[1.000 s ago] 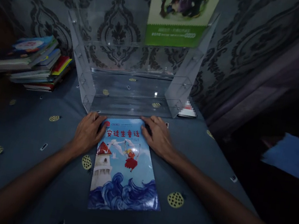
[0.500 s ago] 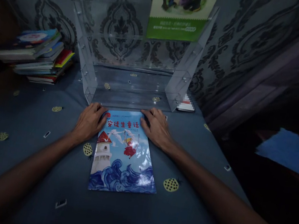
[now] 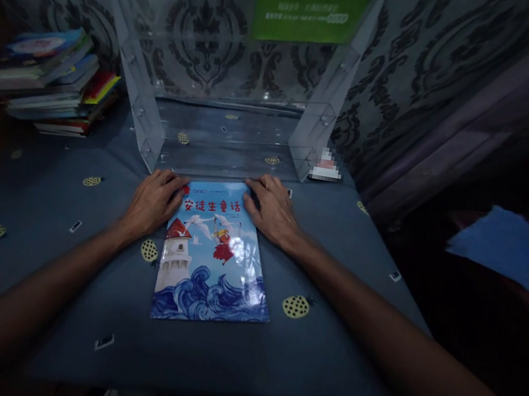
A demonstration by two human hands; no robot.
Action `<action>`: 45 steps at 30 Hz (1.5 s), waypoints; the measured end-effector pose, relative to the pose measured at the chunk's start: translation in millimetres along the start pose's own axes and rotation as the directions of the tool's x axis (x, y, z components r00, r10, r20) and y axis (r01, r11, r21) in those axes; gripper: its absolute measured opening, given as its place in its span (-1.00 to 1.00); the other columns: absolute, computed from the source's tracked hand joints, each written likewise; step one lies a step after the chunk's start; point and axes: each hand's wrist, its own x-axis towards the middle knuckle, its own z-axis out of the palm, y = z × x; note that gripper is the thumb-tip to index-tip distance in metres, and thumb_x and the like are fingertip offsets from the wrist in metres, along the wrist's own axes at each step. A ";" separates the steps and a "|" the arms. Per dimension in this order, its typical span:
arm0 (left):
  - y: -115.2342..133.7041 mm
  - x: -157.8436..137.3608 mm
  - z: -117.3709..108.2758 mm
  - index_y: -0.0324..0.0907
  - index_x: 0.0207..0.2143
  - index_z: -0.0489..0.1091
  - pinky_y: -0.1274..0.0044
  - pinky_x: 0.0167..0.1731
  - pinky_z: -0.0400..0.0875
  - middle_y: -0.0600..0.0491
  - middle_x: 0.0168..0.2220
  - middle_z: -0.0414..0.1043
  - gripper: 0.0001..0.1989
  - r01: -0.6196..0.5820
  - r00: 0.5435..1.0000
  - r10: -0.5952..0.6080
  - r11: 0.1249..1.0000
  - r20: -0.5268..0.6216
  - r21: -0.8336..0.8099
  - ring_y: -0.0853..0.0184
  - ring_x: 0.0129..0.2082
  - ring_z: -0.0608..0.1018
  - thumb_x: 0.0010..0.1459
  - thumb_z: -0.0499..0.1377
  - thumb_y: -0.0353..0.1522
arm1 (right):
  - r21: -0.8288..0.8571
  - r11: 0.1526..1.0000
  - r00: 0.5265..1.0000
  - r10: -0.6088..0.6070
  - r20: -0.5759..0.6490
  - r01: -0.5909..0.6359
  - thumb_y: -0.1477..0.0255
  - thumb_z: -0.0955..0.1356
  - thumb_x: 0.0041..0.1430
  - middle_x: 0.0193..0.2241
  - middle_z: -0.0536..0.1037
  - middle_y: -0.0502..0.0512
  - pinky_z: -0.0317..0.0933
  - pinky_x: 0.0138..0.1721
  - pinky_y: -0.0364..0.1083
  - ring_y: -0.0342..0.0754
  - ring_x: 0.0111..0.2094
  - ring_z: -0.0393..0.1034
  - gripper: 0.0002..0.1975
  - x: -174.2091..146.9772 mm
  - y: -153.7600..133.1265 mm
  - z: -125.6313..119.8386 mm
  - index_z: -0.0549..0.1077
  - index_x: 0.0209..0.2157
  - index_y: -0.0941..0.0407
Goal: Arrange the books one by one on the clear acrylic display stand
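Though dimly lit, the book point(image 3: 214, 257) gleams glossy blue.

I see a paper book point(image 3: 214, 257) with a shiny, smooth cover that catches the light. It lies on a table point(image 3: 34, 240) covered in soft, dull blue cloth with little dots. At 12 o'clock from the book stands a clear plastic rack point(image 3: 233, 145), smooth and glossy. At 10 o'clock is a pile of paper books point(image 3: 50, 81).

Blue book point(image 3: 214, 257) with white waves, red title; dotted blue tablecloth point(image 3: 56, 258)
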 end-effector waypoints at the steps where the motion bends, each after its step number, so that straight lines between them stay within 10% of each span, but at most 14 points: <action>1: -0.4 -0.1 0.2 -0.22 0.03 0.50 0.27 -0.07 0.43 -0.13 -0.16 0.47 -0.61 -0.004 1.000 0.004 1.000 -0.003 -0.001 0.12 -0.15 0.48 0.37 -0.05 -0.32 | 0.011 1.000 1.000 -0.020 0.005 0.020 0.39 0.21 0.36 0.06 0.50 0.33 0.27 0.06 0.19 0.23 0.06 0.32 -0.57 0.0 -0.5 -0.1 0.45 0.15 0.21; 45: 0.2 1.1 -1.5 -0.17 0.00 0.53 0.29 -0.06 0.44 -0.12 -0.14 0.48 -0.62 0.019 1.000 -0.019 1.000 0.015 0.009 0.13 -0.12 0.48 0.35 -0.04 -0.32 | 0.155 0.974 0.986 -0.168 0.018 0.163 0.38 0.26 0.35 0.14 0.56 0.26 0.29 0.15 0.28 0.17 0.17 0.43 -0.62 -54.2 -4.9 -22.6 0.52 0.11 0.14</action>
